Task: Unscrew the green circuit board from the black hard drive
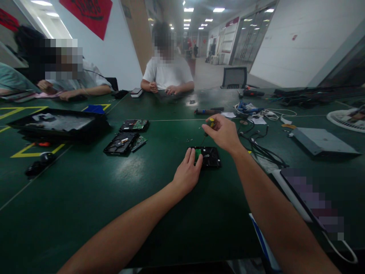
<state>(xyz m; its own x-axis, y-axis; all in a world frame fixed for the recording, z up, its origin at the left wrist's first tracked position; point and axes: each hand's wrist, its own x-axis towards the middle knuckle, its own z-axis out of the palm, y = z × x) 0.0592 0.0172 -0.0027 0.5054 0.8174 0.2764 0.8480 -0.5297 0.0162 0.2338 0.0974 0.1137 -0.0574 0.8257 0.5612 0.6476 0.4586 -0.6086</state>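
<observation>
A black hard drive with a green circuit board lies flat on the green table in front of me. My left hand presses on its left edge, fingers over the green board. Above the drive, my right hand grips a small screwdriver with a yellow-and-black handle, its tip pointing down toward the drive. A few tiny screws lie on the table just beyond the drive.
Two more opened drives lie to the left, beside a black tray. Cables, a grey box and a fan are on the right. Two people sit at the far side, one opposite me and another at the left.
</observation>
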